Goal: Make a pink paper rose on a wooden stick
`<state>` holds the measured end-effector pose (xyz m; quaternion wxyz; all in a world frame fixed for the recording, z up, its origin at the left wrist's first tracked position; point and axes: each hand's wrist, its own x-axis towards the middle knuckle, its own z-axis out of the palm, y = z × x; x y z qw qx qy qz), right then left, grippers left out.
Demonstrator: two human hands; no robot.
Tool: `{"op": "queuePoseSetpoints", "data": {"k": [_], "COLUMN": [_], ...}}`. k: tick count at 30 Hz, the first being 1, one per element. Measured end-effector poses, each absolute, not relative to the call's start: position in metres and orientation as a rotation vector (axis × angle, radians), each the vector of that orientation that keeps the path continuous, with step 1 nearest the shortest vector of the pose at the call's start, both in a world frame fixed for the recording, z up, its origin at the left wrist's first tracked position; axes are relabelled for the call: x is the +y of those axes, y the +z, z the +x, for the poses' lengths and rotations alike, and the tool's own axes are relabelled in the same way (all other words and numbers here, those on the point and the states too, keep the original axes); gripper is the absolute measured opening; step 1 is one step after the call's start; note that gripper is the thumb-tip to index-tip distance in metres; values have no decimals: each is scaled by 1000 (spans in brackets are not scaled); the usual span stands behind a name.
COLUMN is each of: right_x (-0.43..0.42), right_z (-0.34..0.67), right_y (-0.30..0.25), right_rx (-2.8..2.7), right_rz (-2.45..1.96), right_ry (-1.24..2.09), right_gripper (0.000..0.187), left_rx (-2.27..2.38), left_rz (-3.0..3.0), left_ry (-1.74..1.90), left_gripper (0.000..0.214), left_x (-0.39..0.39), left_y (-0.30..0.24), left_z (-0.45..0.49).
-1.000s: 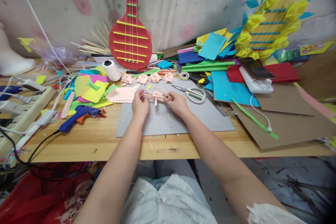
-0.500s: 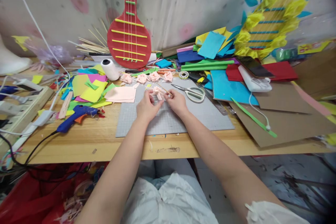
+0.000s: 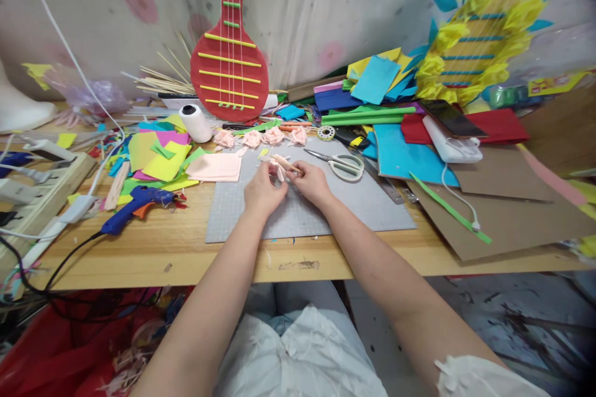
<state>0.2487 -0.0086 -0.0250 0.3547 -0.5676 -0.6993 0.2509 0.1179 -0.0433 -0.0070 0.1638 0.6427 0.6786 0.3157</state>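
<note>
Both my hands meet over the grey cutting mat [image 3: 326,211] in the middle of the wooden table. My left hand [image 3: 264,189] and my right hand [image 3: 311,181] pinch a small pink paper flower [image 3: 280,166] that is wound round a thin wooden stick. The fingers of both hands are closed on it, held just above the mat. Several finished pink paper flowers [image 3: 261,137] lie in a row behind the mat. A stack of pink paper squares [image 3: 215,167] lies at the mat's left corner.
Scissors [image 3: 342,164] lie right of my hands. A blue glue gun [image 3: 135,203] with a black cord rests on the left, by coloured paper scraps [image 3: 161,158] and a white thread spool [image 3: 195,123]. A red paper guitar [image 3: 230,53] leans on the wall. Brown cardboard [image 3: 503,211] and a phone [image 3: 454,118] lie right.
My left hand has moved right to meet the right hand. The pink strip, stretched out between the hands a second ago, is now gathered into a tight roll on the stick.
</note>
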Motion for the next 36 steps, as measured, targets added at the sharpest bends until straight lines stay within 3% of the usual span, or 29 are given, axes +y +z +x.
{"op": "queuePoseSetpoints", "data": {"k": [5, 11, 18, 30, 36], "right_x": [-10, -11, -11, -20, -26], "right_z": [249, 252, 254, 247, 241], "right_y": [-24, -25, -21, -10, -7], "right_rx": [-1816, -1843, -1896, -2011, -2065], "right_rz": [-1467, -1487, -1540, -1684, -1554], "right_ry": [636, 586, 545, 180, 173], "right_gripper": [26, 23, 21, 19, 24], "left_rx": [1991, 1866, 1863, 2105, 1973], "left_rz": [1808, 1754, 1655, 1815, 1808], "left_ry": [966, 1173, 1094, 1067, 989], "left_gripper": [20, 21, 34, 22, 29], "left_x": [-40, -35, -32, -40, -37], "left_y": [-12, -17, -21, -11, -14], "left_z": [115, 107, 104, 111, 108]}}
